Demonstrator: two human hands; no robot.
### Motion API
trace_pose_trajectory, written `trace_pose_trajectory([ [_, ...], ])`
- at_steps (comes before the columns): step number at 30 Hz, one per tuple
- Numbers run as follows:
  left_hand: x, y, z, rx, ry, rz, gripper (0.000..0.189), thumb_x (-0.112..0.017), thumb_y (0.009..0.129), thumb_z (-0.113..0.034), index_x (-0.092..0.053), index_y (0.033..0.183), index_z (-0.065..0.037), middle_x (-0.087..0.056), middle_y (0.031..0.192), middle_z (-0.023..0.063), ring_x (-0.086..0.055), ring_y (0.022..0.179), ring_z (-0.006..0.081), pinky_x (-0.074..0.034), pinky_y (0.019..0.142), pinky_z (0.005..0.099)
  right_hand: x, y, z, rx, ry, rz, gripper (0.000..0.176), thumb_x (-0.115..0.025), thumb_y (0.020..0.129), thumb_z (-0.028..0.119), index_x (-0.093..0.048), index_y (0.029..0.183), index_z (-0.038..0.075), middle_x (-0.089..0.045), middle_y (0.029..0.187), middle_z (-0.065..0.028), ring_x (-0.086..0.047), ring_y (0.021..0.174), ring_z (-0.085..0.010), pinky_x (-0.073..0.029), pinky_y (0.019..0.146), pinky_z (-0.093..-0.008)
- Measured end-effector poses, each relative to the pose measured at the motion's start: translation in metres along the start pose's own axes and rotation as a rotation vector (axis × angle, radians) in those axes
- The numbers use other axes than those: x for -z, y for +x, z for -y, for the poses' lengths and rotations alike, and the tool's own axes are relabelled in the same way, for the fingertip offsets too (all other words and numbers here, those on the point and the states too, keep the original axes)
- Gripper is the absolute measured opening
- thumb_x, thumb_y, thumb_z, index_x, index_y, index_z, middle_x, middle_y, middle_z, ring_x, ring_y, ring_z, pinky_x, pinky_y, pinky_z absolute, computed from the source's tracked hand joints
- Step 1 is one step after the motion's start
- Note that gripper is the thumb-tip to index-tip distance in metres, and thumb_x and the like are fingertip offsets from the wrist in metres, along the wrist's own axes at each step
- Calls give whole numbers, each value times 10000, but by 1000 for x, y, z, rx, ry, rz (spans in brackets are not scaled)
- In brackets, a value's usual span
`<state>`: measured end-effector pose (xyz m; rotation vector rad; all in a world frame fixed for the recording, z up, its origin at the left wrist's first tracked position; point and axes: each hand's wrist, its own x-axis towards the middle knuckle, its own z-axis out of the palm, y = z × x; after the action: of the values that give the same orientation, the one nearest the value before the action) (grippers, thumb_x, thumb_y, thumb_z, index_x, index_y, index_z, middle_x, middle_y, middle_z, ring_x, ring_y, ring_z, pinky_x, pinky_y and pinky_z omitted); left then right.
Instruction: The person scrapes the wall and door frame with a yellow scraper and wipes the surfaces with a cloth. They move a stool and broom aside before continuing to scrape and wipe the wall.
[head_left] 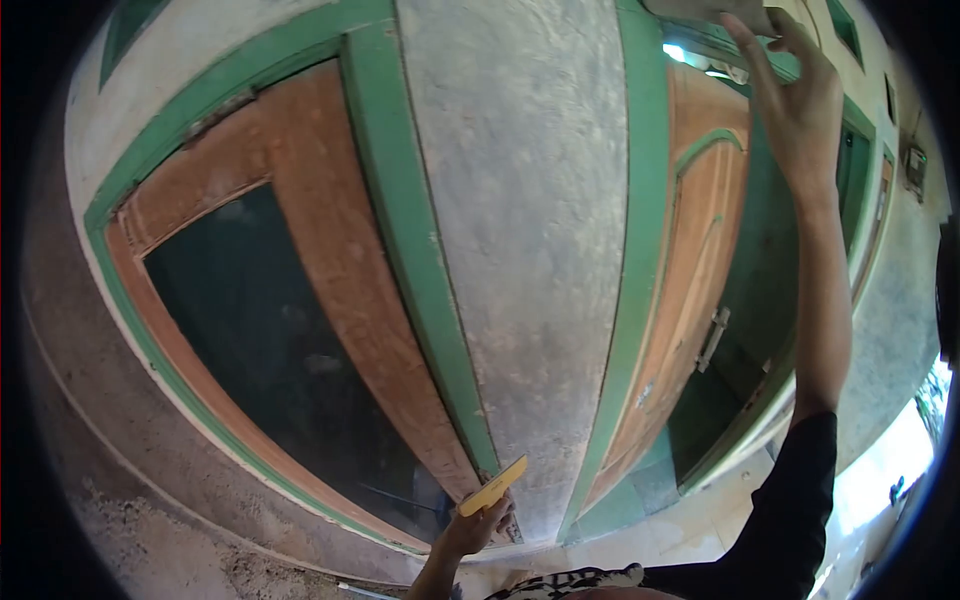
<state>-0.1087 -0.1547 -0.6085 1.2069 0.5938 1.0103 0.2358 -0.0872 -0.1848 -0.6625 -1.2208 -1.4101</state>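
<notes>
Low in the view, my left hand (472,530) is closed around a flat yellow putty spreader (494,487), its long edge slanting up to the right. The spreader overlaps the lower end of a grey plastered wall strip (525,250) and the green window frame beside it. My right hand (803,90) is raised at the upper right, in front of a green door frame. Its thumb and fingers grip a flat greyish piece (705,10), which the top of the view cuts off; I cannot tell what kind of tool it is.
Left of the wall strip is a wooden window sash (340,220) with dark glass. On the right a wooden door (690,280) stands ajar, with a metal handle (713,340). Pale floor tiles (650,535) lie below, and rough ground (190,540) is at the lower left.
</notes>
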Motion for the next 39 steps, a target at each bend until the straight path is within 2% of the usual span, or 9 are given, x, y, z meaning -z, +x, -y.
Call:
trace_pose_trajectory([
  [6,-5,-13,-7,5,-22,-61,109,-527,1053,-154,-483,1010,-64,-394,777,-4,-386,620,79,-376,530,239,-5,29,8,306,239,-387,245,-745,905,2,-583,1080,-56,-606,927,-130,-621,874,-228,-495,788,-347],
  [10,10,-27,1,28,14,-108,114,-528,1051,-153,-474,1011,-61,-385,770,-5,-384,621,81,-366,533,239,15,35,70,283,345,117,207,-724,899,7,-605,1051,-69,-653,965,-195,-669,913,-365,-531,796,-390],
  [14,29,-47,6,55,-18,-141,125,-525,1070,-170,-502,1048,-49,-438,813,-3,-422,659,78,-384,565,240,-53,34,87,428,361,10,316,-769,835,6,-662,1133,-4,-686,1096,-126,-658,1050,-265,-550,829,-362],
  [16,43,-58,27,48,-47,-134,146,-525,1086,-179,-534,1086,-33,-502,861,1,-462,697,71,-414,595,240,-68,39,110,375,455,-48,194,-763,797,-40,-651,951,-1,-694,1005,-120,-662,1010,-302,-548,841,-378],
  [21,66,-81,43,14,-22,-203,131,-513,1087,-171,-526,1091,-41,-485,838,-4,-440,676,70,-396,594,231,-96,48,125,305,351,-119,287,-760,819,-11,-702,1096,33,-724,1125,-105,-669,1088,-316,-551,903,-398],
  [23,71,-90,39,50,-36,-210,119,-509,1087,-163,-518,1098,-46,-477,826,-7,-426,668,66,-383,589,226,-100,54,130,226,437,-147,201,-674,931,2,-599,1098,-81,-663,1122,-269,-635,1158,-447,-532,952,-466],
  [28,77,-113,16,50,-6,-244,95,-510,1084,-152,-506,1091,-58,-458,812,-23,-404,657,50,-356,579,218,-103,56,141,53,423,-21,247,-590,985,20,-584,1204,-95,-617,1293,-307,-478,1373,-480,-449,1100,-502],
  [30,75,-130,6,590,110,-706,656,-607,1013,-463,-406,1521,-101,-560,1401,108,-531,1316,238,-447,1092,394,-104,56,146,-43,392,7,285,-563,1003,36,-584,1256,-94,-604,1333,-302,-457,1392,-479,-429,1123,-493],
  [39,122,-174,43,339,106,-731,565,-662,1020,-371,-495,1473,-78,-535,1313,102,-547,1174,193,-468,967,342,-115,87,167,-201,261,-15,378,-507,1042,125,-598,1386,0,-504,1503,-235,-369,1470,-433,-299,1226,-470],
])
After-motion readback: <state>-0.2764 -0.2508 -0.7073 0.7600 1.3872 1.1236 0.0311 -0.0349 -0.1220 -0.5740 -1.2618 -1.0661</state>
